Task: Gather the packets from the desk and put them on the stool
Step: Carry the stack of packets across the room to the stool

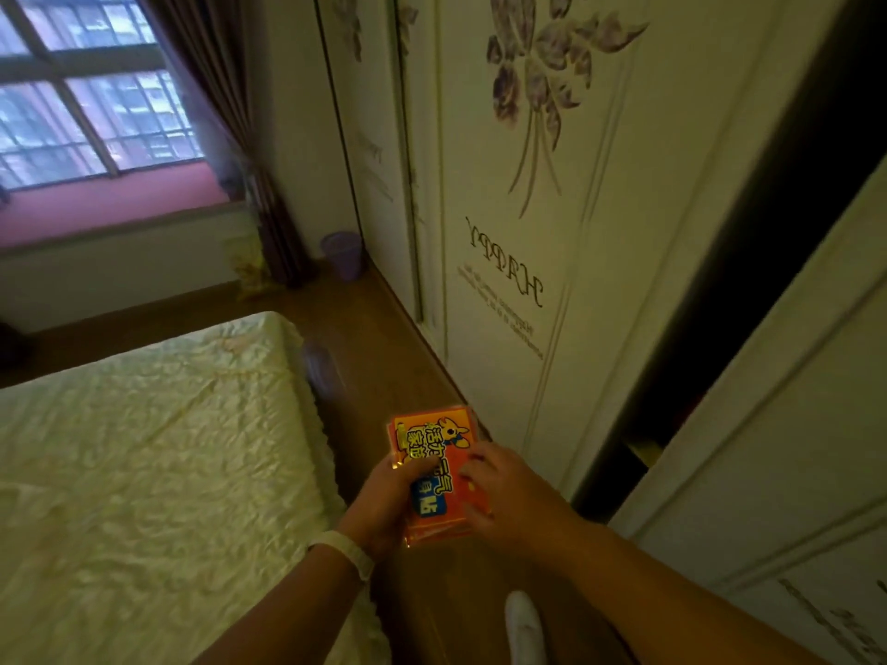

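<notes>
A stack of orange packets (434,443) with yellow and blue print is held in front of me, above the wooden floor. My left hand (384,501), with a white band on its wrist, grips the stack's left edge. My right hand (504,491) clasps the stack's right side, fingers over the top packet. No desk or stool is in view.
A bed with a cream quilted cover (144,463) fills the left. A white wardrobe with flower print (552,232) runs along the right, one sliding door (768,424) partly open. A purple bin (343,254) stands in the far corner under the window (86,98). A white slipper (525,626) shows below.
</notes>
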Motion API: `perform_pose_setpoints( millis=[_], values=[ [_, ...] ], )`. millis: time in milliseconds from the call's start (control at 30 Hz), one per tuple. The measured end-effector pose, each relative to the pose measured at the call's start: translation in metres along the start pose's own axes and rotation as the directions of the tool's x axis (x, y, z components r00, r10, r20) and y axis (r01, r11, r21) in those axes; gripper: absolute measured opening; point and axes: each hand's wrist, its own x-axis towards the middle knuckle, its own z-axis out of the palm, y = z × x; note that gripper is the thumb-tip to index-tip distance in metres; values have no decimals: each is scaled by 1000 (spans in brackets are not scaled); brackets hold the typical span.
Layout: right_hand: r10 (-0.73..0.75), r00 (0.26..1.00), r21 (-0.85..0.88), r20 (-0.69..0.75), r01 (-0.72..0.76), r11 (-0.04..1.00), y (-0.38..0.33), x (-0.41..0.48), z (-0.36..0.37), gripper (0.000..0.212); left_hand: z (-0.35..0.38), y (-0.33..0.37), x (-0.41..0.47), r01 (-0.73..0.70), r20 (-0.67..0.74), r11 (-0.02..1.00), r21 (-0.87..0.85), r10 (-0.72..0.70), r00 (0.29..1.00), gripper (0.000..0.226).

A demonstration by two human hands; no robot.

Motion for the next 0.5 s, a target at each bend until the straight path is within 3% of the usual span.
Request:
perform_pose_setpoints(
  millis=[233,500],
  values=[
    [-134,986,55,101,129,990,54,115,-9,50,-4,44,84,-58,-196,996,-62,44,980,38],
    [-286,956,106,68,278,955,104,234,-54,47,22,118,165,-174,-339,973,-150,115,934,36]
  ],
)
